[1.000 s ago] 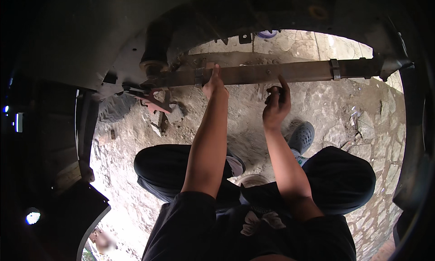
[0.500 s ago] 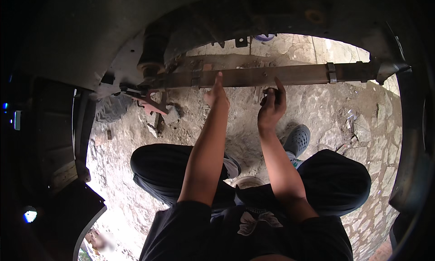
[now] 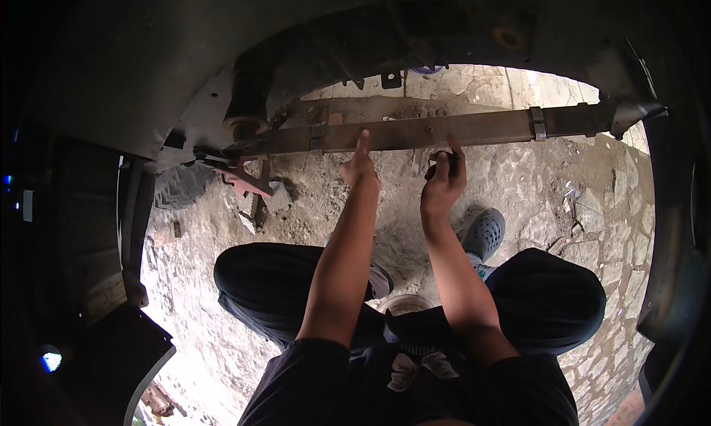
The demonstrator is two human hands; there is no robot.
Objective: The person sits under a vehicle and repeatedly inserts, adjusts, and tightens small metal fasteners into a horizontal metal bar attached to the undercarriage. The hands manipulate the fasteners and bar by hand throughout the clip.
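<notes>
A long, flat leaf spring (image 3: 481, 127) with metal clips spans the view from left to right under the dark vehicle body. My left hand (image 3: 360, 167) is at its near edge, left of the middle. One finger stretches up over the spring's face; its other fingers are bent or hidden. To the right, my right hand (image 3: 444, 180) has its index finger raised to the spring's lower edge. The thumb and remaining fingers curl in, with a small dark thing between them that I cannot make out.
Overhead is the dark wheel arch (image 3: 170, 63), with a cylindrical part (image 3: 246, 93) hanging at left. A reddish metal bracket (image 3: 244, 180) and broken stones (image 3: 278, 198) lie beyond my left knee, beside a tyre (image 3: 181, 188). My grey clog (image 3: 485, 232) rests on rough stone ground.
The spring and vehicle body sit slightly lower at left in the view. My left hand has shifted slightly down and right with its finger still on the spring; the right hand's pose is nearly unchanged.
</notes>
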